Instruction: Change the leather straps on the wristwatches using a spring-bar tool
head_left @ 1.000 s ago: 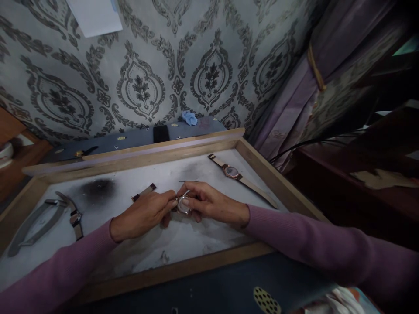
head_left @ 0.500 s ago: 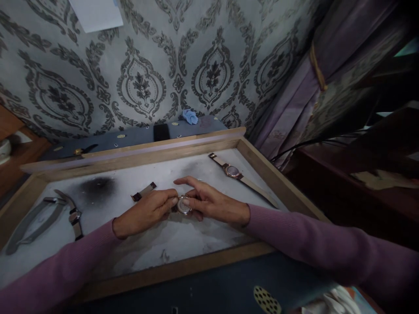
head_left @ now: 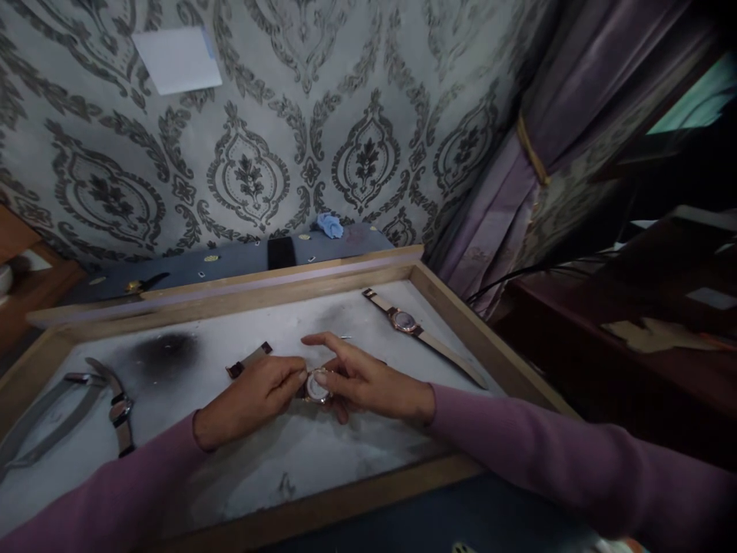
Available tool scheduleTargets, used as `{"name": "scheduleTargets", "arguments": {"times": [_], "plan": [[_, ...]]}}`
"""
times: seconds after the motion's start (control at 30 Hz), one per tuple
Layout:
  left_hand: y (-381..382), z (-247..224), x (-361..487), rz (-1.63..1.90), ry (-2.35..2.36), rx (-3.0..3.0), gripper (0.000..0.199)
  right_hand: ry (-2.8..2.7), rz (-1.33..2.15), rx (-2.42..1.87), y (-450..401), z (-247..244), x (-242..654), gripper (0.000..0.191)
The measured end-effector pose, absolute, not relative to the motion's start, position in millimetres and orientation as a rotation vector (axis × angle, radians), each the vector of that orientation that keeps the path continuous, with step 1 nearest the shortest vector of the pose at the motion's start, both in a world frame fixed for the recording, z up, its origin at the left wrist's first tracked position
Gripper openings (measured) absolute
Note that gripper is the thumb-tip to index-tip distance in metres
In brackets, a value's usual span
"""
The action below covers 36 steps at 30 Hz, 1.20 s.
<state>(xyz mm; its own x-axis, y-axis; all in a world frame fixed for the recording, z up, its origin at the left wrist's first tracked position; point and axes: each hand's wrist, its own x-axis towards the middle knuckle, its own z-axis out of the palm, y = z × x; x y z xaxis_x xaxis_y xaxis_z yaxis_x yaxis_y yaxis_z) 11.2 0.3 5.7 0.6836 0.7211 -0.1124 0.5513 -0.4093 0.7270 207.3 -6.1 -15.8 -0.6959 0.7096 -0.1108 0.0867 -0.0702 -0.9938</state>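
Observation:
A round watch case is between my two hands, above the white floor of a wooden-framed tray. My left hand pinches its left side. My right hand grips it from the right, thumb on the case and index finger stretched out over it. Just behind my left hand lies a short strap piece. A watch with a long strap rests at the tray's right. On the left side are another watch and a grey strap.
Behind the tray, a black flat object and a crumpled blue cloth sit on a blue patterned surface against the wall. A purple curtain hangs at the right, near dark cables. A dark smudge marks the tray floor.
The view has tilted up slightly, so the tray and hands appear lower. Both hands keep nearly the same grip on the watch case.

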Motion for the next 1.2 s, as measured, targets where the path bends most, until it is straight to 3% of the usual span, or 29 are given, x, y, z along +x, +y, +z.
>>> {"name": "scheduleTargets", "arguments": {"times": [0.13,0.3,0.5,0.9,1.07,1.2], "plan": [[1,4,9,0.247,1.005,2.117,0.033,-1.892,1.505,-1.074,-2,-15,212,0.038],[0,6,9,0.135,1.093,2.137,0.033,-2.191,0.559,-1.479,11,-5,226,0.012],[2,11,10,0.067,1.195,2.146,0.035,-2.588,0.11,-1.492,29,-5,223,0.01],[6,4,7,0.139,1.17,2.122,0.034,-2.608,0.135,-1.336,42,-25,227,0.011],[7,5,7,0.107,1.197,2.106,0.034,-2.467,0.461,-1.151,27,-14,230,0.01],[7,6,7,0.09,1.197,2.127,0.034,-2.496,0.649,-0.905,9,-3,228,0.023]]}}
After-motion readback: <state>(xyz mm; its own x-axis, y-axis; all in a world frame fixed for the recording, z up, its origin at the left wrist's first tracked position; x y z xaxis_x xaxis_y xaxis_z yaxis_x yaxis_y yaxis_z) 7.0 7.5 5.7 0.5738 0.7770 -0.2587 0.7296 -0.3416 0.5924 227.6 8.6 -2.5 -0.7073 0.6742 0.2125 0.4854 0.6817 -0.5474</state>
